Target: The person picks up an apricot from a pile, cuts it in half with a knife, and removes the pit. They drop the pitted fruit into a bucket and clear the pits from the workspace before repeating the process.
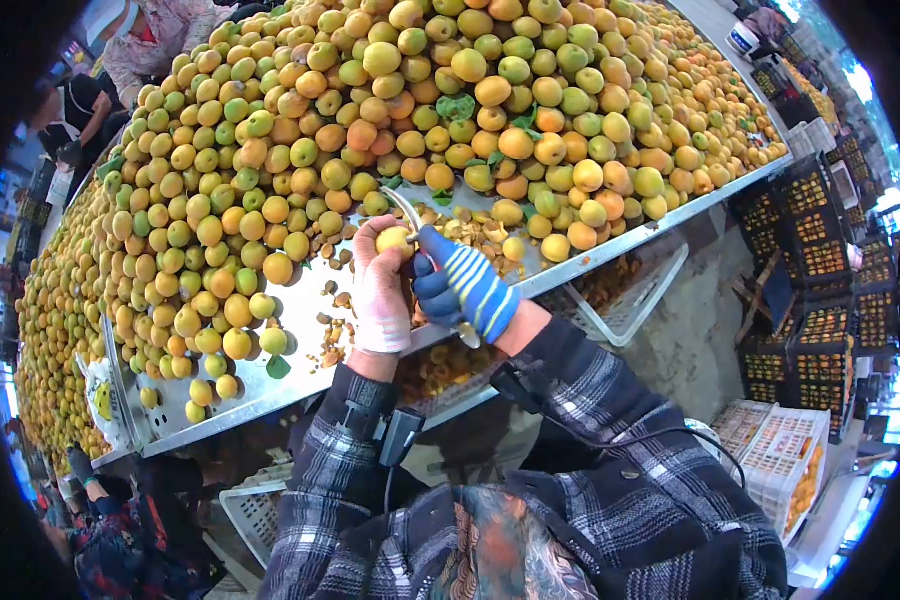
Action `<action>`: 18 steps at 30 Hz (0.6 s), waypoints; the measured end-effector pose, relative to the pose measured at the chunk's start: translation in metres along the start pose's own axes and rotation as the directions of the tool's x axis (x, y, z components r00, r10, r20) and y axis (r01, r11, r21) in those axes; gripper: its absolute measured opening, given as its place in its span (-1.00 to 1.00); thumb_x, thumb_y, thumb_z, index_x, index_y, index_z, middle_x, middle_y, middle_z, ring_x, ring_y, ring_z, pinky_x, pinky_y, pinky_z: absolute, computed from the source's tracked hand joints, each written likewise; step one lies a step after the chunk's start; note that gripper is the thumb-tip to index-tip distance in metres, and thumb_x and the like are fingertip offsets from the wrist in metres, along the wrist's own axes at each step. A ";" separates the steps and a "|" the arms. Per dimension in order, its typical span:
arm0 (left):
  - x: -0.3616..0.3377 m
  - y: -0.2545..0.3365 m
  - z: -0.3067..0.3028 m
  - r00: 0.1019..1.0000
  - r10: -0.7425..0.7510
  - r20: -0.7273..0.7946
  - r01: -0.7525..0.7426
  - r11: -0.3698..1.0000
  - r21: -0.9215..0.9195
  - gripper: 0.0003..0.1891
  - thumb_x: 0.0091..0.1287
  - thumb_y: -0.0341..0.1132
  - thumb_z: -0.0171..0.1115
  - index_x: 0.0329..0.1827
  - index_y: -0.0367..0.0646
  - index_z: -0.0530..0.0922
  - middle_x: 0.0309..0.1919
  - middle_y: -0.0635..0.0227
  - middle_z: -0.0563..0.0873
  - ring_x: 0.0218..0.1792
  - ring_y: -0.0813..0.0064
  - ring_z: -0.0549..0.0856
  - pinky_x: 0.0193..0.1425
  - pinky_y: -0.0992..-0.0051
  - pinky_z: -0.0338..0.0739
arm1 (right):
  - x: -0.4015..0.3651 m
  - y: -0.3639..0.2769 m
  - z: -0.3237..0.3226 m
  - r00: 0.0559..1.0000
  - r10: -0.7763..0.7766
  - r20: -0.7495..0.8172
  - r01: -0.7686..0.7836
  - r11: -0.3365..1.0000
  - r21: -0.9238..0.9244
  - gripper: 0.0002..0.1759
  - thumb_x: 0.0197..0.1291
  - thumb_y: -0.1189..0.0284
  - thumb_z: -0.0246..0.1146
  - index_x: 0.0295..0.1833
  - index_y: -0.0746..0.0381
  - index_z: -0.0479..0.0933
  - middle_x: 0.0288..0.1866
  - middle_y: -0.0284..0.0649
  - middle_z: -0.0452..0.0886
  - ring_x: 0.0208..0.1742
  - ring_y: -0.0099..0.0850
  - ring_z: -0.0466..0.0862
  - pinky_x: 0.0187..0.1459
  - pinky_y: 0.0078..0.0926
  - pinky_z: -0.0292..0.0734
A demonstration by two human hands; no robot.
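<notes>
My left hand [383, 285], in a pale pinkish-white glove, holds a yellow apricot [394, 241] between its fingers near the table's front edge. My right hand [465, 285], in a blue glove with white and yellow stripes, is wrapped round the handle of a curved metal tool [405, 209]. The tool's curved end rises above the apricot, and whether it touches the fruit is hard to tell. Small brown pieces [342, 299] lie on the metal table left of my left hand. Cut yellow pieces [482, 232] lie behind my right hand.
A large heap of apricots [370, 110] covers the metal table [625, 240]. White crates [635, 300] stand below its front edge. Stacked dark crates [815, 270] and white crates [770, 455] are at the right. Other people [160, 40] are at the left.
</notes>
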State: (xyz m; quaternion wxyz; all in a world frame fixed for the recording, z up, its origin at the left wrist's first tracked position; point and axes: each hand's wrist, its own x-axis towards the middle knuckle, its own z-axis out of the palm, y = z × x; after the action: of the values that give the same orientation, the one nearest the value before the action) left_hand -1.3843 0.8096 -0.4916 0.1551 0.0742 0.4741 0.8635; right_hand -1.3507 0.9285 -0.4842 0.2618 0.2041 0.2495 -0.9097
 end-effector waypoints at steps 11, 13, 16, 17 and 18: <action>0.019 -0.006 -0.029 0.966 -0.220 0.138 0.256 0.724 -0.640 -0.51 0.15 -0.39 0.19 0.19 -0.18 0.39 0.08 0.19 0.54 0.14 0.16 0.51 0.29 0.14 0.37 | -0.008 0.005 0.002 0.918 -0.393 -0.048 0.269 0.709 -0.652 -0.54 0.40 0.01 0.01 -0.40 0.14 0.42 -0.71 -0.49 0.27 -0.75 -0.66 0.26 -0.72 -0.64 0.11; 0.017 -0.003 -0.023 0.968 -0.206 0.143 0.249 0.725 -0.642 -0.52 0.14 -0.41 0.20 0.17 -0.18 0.39 0.07 0.18 0.54 0.14 0.15 0.51 0.28 0.14 0.38 | 0.005 0.014 -0.015 0.886 -0.462 -0.025 0.297 0.609 -0.735 -0.55 0.40 0.06 0.04 -0.40 0.20 0.45 -0.69 -0.45 0.34 -0.71 -0.62 0.35 -0.68 -0.57 0.21; 0.016 0.000 -0.019 0.974 -0.170 0.148 0.225 0.744 -0.629 -0.53 0.13 -0.44 0.22 0.15 -0.18 0.39 0.06 0.17 0.54 0.14 0.11 0.51 0.28 0.13 0.40 | 0.013 0.019 -0.024 0.685 -0.700 0.202 0.354 0.077 -0.932 -0.50 0.40 0.11 0.02 -0.23 0.39 0.55 -0.45 0.08 0.62 -0.38 0.01 0.64 -0.30 -0.19 0.53; 0.016 0.000 -0.018 0.978 -0.149 0.146 0.208 0.765 -0.610 -0.53 0.12 -0.46 0.22 0.15 -0.18 0.38 0.06 0.16 0.54 0.14 0.09 0.52 0.28 0.13 0.40 | 0.010 0.019 -0.023 0.679 -0.703 0.210 0.297 0.002 -0.955 -0.50 0.40 0.12 0.02 -0.21 0.40 0.55 -0.39 0.16 0.61 -0.30 0.09 0.62 -0.24 -0.12 0.52; 0.016 0.001 -0.018 0.978 -0.150 0.148 0.209 0.765 -0.609 -0.53 0.12 -0.46 0.22 0.15 -0.18 0.38 0.06 0.16 0.54 0.14 0.09 0.52 0.28 0.13 0.40 | 0.005 0.017 -0.017 0.673 -0.707 0.217 0.237 -0.072 -0.969 -0.51 0.40 0.14 0.02 -0.19 0.42 0.55 -0.34 0.24 0.59 -0.21 0.18 0.59 -0.18 -0.05 0.51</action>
State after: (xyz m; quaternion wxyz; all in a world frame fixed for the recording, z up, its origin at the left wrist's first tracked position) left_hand -1.4041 0.8007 -0.5009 0.2738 0.0123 0.1608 0.9482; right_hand -1.3403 0.9234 -0.5058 -0.0714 0.0447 0.8651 -0.4944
